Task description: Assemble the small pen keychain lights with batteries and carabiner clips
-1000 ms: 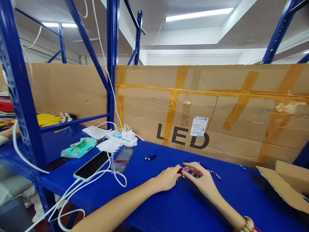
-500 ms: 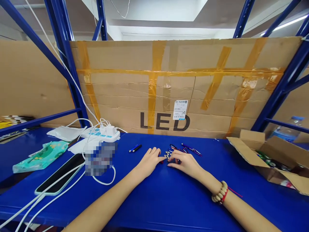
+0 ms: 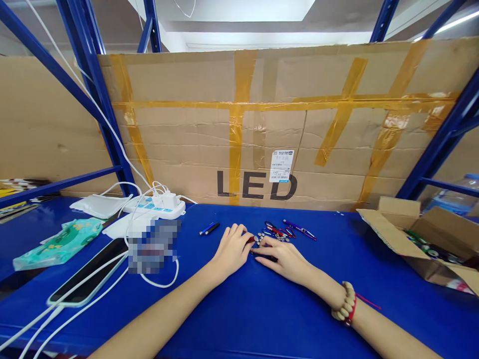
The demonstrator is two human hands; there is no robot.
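Since half a second ago: camera tipped slightly down and in, hands barely shifted, both still meeting at the centre of the blue tabletop [image 3: 262,309]. A second ago the view was turned further left; it has since swung right, so the open box now shows.

Left hand [image 3: 232,248]: palm down on the tabletop, fingers loosely curled, tips on a small red piece [image 3: 250,240] at the near edge of the parts pile. Pinched or just touched: can't tell, the fingers cover it.

Right hand [image 3: 285,258]: palm down, fingers [image 3: 266,243] stretched left toward the left hand, tips at the small silver button-like discs [image 3: 258,238]. A dark slim item [image 3: 267,258] lies under the thumb side. Grip not readable, looks like flat contact rather than a clench. Bead bracelet [image 3: 343,308] with red cord on that wrist.

Parts pile: the discs sit just beyond the fingertips of both hands, with red and blue clip-like pieces [image 3: 276,230] right behind them and a purple pen-shaped item [image 3: 299,230] to their right.

Around:
- two dark short pens [image 3: 209,229] left of the left hand, apart from it
- white power strip [image 3: 155,205] with chargers at the back left, cables running toward the near edge
- phone [image 3: 90,271] face up, near left, cable plugged in
- teal wipes pack [image 3: 60,243] further left
- open cardboard box [image 3: 422,244] far right, small items inside
- taped cardboard panel [image 3: 262,124] marked "LED" standing behind the tabletop
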